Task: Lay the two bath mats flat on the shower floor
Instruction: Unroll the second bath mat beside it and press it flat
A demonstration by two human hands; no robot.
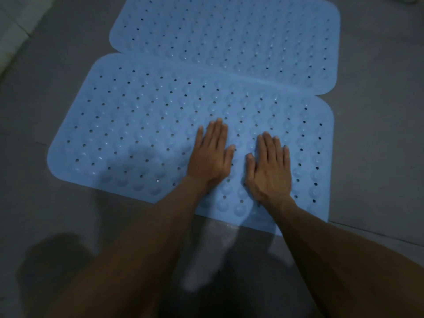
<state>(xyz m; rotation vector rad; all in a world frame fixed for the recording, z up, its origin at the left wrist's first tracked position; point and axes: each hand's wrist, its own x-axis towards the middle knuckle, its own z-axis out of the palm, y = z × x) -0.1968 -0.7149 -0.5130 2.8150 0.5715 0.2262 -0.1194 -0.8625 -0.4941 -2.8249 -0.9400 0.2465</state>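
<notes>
Two light blue rubber bath mats with small holes and round suction bumps lie on the grey floor. The near mat (128, 125) spreads flat in front of me. The far mat (229, 31) lies behind it, and the near mat's back edge overlaps it slightly. My left hand (210, 154) rests palm down on the near mat's right half, fingers straight and close together. My right hand (269, 166) lies flat beside it, a small gap apart. Neither hand holds anything.
Grey shower floor (46, 65) surrounds the mats on all sides. A pale raised edge or wall base (13, 26) runs along the upper left corner. My forearms and a dark shadow fill the bottom of the view.
</notes>
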